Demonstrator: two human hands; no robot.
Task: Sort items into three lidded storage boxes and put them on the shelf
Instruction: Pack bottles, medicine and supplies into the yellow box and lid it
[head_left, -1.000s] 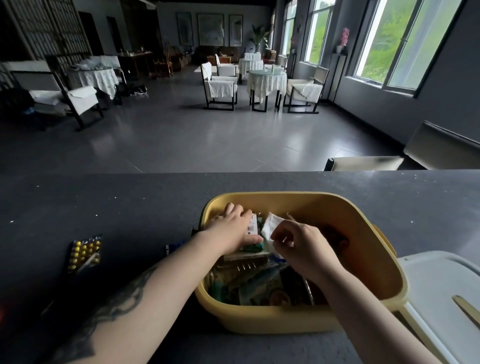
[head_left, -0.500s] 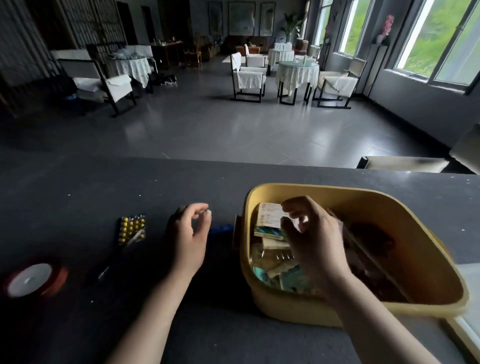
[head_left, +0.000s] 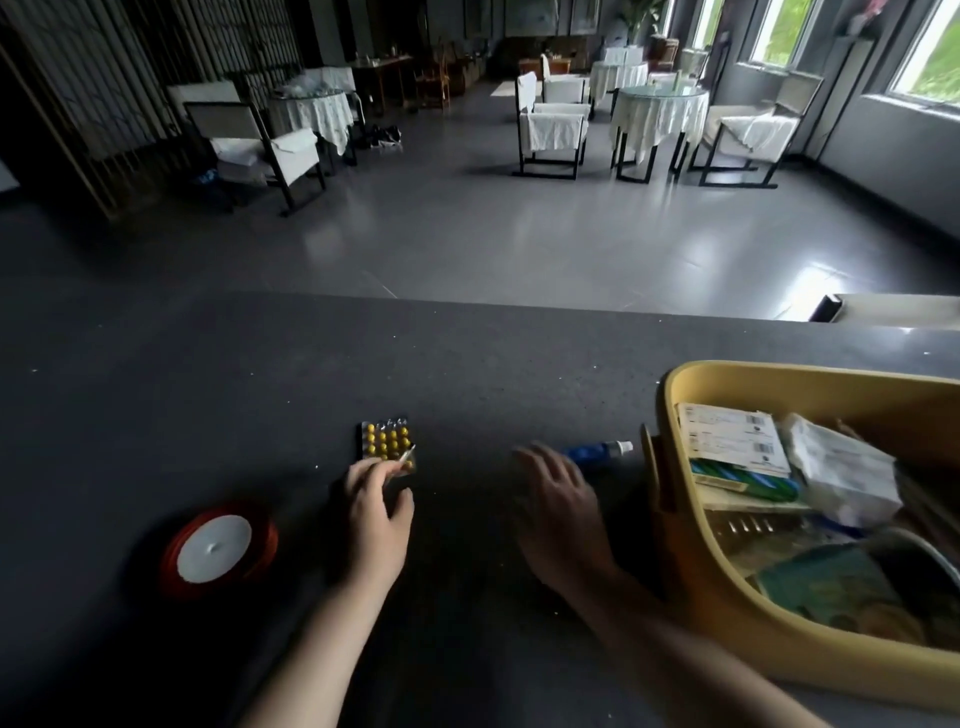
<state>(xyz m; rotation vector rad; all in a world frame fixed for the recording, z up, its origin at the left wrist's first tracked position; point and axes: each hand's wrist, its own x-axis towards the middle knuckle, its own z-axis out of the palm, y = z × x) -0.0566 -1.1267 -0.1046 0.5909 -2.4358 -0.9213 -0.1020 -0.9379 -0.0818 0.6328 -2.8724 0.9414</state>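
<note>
A yellow storage box (head_left: 727, 613) stands open at the right of the dark table, filled with medicine cartons, packets and blister strips. A blister pack of yellow pills (head_left: 385, 439) lies on the table left of centre. My left hand (head_left: 376, 514) reaches it, fingertips touching its near edge. A blue tube with a white cap (head_left: 597, 451) lies just left of the box. My right hand (head_left: 563, 512) hovers over the tube's near end, fingers spread, holding nothing.
A red ribbon spool with a white centre (head_left: 215, 550) lies at the left of the table (head_left: 260, 374). The table's far edge gives onto a room with covered chairs and tables (head_left: 657, 111). A pale chair edge (head_left: 893, 309) shows at the far right.
My view has swung left, so the box sits further right. My right hand has left the box and moved to the blue tube. My left hand has moved left to the pill pack.
</note>
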